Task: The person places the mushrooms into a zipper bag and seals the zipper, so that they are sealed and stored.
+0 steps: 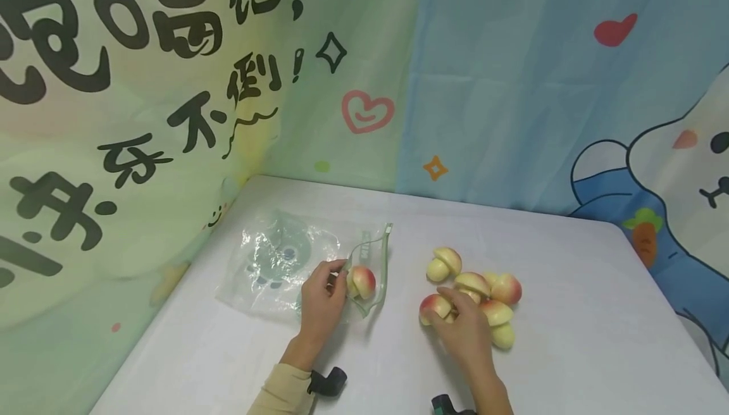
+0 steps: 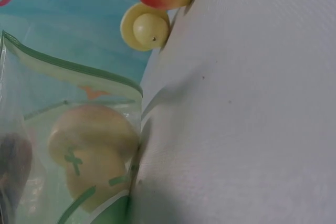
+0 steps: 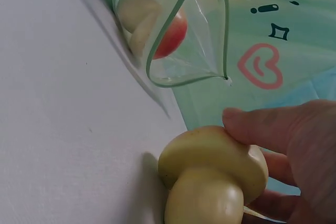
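A clear zip bag (image 1: 336,231) with a green-edged mouth lies on the left of the table, its mouth standing open toward the right. Inside, near the mouth, sits a toy mushroom (image 1: 362,282) with a red and yellow cap; the left wrist view shows that mushroom (image 2: 94,135) through the plastic. My left hand (image 1: 323,298) pinches the upper edge of the bag's mouth. Between thumb and fingers, my right hand (image 1: 468,333) grips another toy mushroom (image 1: 434,309), seen close up as a pale yellow mushroom (image 3: 205,166) in the right wrist view.
Several more toy mushrooms (image 1: 497,314) cluster beside and beyond my right hand, with a single mushroom (image 1: 444,264) a little behind them. The white table (image 1: 581,314) meets a printed cloth backdrop (image 1: 484,86) at its back and left edges.
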The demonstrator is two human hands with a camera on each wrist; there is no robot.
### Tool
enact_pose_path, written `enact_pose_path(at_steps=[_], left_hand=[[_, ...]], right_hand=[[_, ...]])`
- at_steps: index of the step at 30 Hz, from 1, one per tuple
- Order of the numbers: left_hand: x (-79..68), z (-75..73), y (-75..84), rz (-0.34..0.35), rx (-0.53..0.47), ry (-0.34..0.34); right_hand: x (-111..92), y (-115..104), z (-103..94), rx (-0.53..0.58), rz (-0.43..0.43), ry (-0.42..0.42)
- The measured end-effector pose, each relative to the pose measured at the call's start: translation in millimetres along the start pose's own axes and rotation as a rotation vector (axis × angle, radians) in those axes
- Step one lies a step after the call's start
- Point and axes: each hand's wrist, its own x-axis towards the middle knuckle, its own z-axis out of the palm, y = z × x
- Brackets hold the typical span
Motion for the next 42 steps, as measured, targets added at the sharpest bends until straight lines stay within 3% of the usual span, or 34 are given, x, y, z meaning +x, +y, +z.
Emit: enact_pose_path(at_steps=[8,13,22,32,36,42], left_hand=[[-1.0,0.6,0.9,-0.004,0.0,-0.006],[-1.1,0.9,0.4,0.003,-0.001,0.005],[-0.6,0.0,1.2,-0.001,-0.008,0.012],[0.4,2.0,-0.5,0.008,-0.021,0.003],[0.0,1.9,-0.2,0.013,-0.017,0.007],[-1.0,1.9,-0.8,0.013,-0.013,0.004]], right_hand=[[-1.6,5.6,-3.0,-0.014,0.013,-0.151],[-2.2,8.2,-5.2,-0.012,0.005,-0.173],[-0.2,9.1,1.2,0.011,0.056,-0.125],[7.0,1.1,23.2,0.269,0.108,-0.076],[11.5,-7.4,32.0,0.287,0.07,-0.055],[22.4,-19.9,45.8,0.229,-0.041,-0.063]])
